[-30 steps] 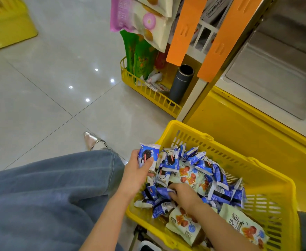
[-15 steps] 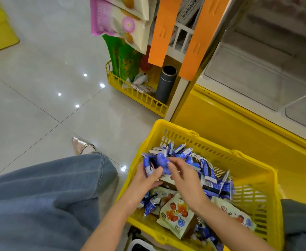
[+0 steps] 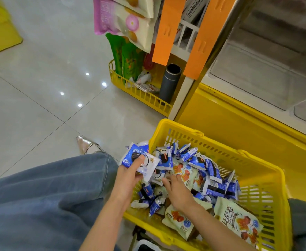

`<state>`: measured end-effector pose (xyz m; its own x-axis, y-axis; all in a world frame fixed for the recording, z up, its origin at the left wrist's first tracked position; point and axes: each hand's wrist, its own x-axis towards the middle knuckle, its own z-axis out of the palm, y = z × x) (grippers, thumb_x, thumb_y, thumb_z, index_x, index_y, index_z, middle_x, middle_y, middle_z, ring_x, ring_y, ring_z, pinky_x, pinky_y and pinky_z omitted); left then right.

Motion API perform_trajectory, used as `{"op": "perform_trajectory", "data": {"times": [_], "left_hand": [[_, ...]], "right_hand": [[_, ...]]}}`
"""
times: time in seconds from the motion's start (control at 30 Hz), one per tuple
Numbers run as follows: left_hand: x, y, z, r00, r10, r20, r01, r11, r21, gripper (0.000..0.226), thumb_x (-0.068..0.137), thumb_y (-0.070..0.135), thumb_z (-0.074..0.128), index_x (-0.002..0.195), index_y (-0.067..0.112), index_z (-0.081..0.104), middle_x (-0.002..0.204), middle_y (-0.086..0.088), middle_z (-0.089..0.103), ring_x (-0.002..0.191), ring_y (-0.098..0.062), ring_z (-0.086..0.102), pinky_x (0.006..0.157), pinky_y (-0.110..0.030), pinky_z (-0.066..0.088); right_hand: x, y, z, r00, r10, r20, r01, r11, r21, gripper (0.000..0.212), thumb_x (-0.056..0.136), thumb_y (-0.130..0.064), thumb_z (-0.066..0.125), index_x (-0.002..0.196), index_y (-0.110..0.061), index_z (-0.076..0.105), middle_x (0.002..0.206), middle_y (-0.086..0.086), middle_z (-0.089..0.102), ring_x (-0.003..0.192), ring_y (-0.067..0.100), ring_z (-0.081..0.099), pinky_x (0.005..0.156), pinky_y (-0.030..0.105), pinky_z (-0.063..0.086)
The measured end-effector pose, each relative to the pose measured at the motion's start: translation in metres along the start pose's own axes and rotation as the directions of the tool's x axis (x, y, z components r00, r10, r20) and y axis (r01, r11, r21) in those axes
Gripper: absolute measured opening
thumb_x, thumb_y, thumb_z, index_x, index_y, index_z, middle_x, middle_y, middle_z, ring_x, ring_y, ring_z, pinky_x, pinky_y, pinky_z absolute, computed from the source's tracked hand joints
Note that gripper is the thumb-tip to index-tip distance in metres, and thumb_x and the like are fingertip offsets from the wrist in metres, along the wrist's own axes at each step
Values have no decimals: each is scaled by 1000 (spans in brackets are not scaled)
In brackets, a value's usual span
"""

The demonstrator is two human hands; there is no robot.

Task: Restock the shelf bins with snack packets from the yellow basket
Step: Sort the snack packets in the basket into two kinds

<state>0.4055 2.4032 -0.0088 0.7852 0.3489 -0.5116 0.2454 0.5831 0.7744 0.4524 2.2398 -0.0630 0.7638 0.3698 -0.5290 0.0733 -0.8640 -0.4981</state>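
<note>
A: The left hand [image 3: 129,178] grips a small fan of blue packets [image 3: 136,156], thumb pressed on top and fingers curled beneath. The right hand [image 3: 178,193] reaches flat into the pile. I cannot tell whether it has nipped one yet.

B: So where is the stack?

A: At the near-left corner of the yellow basket [image 3: 221,145], partly out past the rim, above the floor [image 3: 39,105]. The rest of the snacks lie loose inside the basket, and none shows in the shelf bins [image 3: 257,69].

B: What worries you?

A: The fan. The wrappers look slick and only one thumb pins them. If another packet is pushed in, I judge the outer ones could slide off, and from there they would land on the floor, not back in the basket.

B: And the right hand?

A: It digs among small packets that lie mixed with big cream bags [image 3: 237,220]. It may drag out the wrong kind, or tip the heap over the low rim beside it.

B: The bins?

A: They are well apart, up to the right. Carrying an overfull handful that far seems the likeliest way to drop something.
</note>
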Motion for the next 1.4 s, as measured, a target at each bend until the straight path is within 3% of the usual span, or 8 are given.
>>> {"op": "perform_trajectory", "data": {"times": [0.13, 0.4, 0.53, 0.67, 0.87, 1.1, 1.2, 1.4], "left_hand": [[0, 3, -4, 999, 7, 47, -10, 998, 66, 27, 86, 21, 60, 112, 14, 64, 100, -2, 73, 94, -16, 68, 74, -26, 55], [3, -3, -1, 999, -37, 31, 32, 988, 149, 15, 84, 24, 64, 99, 27, 65, 96, 3, 73, 93, -15, 69, 85, -36, 51], [2, -4, 5, 999, -20, 44, 9, 973, 229, 14, 86, 23, 62, 98, 30, 64, 94, 7, 74, 90, -11, 69, 79, -32, 51], [2, -6, 33, 991, -2, 137, -46, 935, 351, 17, 87, 19, 61, 103, 23, 63, 92, 9, 74, 84, -6, 69, 64, -15, 52], [17, -58, 130, 948, -100, 301, -133, 737, 663, 25, 88, 30, 62, 95, 8, 54, 56, 14, 51, 47, 6, 50, 47, -7, 38], [28, -113, 213, 903, -311, 296, -134, 449, 883, 60, 96, 34, 46, 142, 2, 24, 146, -14, 34, 130, -28, 38, 100, -32, 34], [18, -115, 223, 877, -247, 412, -279, 436, 856, 49, 98, 30, 43, 141, 11, 29, 145, -8, 34, 132, -21, 35, 103, -30, 31], [3, -58, 147, 753, 250, 608, -656, 218, 723, 28, 97, 28, 42, 125, 27, 46, 118, 13, 43, 107, 5, 39, 90, -9, 32]], "right_hand": [[1, 5, 21, 987, 90, 132, -79, 993, -82, 40, 98, -44, 37, 110, -12, 57, 107, 8, 63, 96, 23, 60, 79, 32, 46], [0, 7, 27, 987, 4, 159, -9, 999, 32, 35, 89, -21, 62, 122, -14, 59, 118, 4, 63, 102, 14, 59, 82, 18, 42], [-13, 14, -1, 996, -79, 51, 69, 984, 166, 30, 88, -20, 64, 117, -20, 62, 106, -10, 60, 78, -2, 57, 67, 6, 43], [-35, 33, -53, 981, -139, -135, 167, 959, 230, 24, 85, -17, 66, 95, -37, 56, 104, -19, 58, 90, -3, 58, 71, 5, 45], [-46, 93, -116, 850, 171, -499, -20, 956, 293, 20, 87, -9, 64, 102, -19, 56, 102, 4, 65, 80, 31, 61, 61, 31, 42], [-46, 148, -128, 809, 354, -469, -219, 922, 319, 32, 91, -5, 54, 123, -4, 54, 112, 16, 64, 85, 27, 60, 79, 38, 48], [-50, 149, -128, 829, 325, -455, -228, 939, 256, 40, 93, -4, 49, 133, -4, 46, 135, 15, 49, 125, 27, 45, 103, 31, 33], [-47, 105, -114, 876, 31, -481, 12, 996, 86, 37, 97, -14, 44, 134, -14, 44, 131, 1, 44, 116, 16, 49, 93, 21, 37]]}}
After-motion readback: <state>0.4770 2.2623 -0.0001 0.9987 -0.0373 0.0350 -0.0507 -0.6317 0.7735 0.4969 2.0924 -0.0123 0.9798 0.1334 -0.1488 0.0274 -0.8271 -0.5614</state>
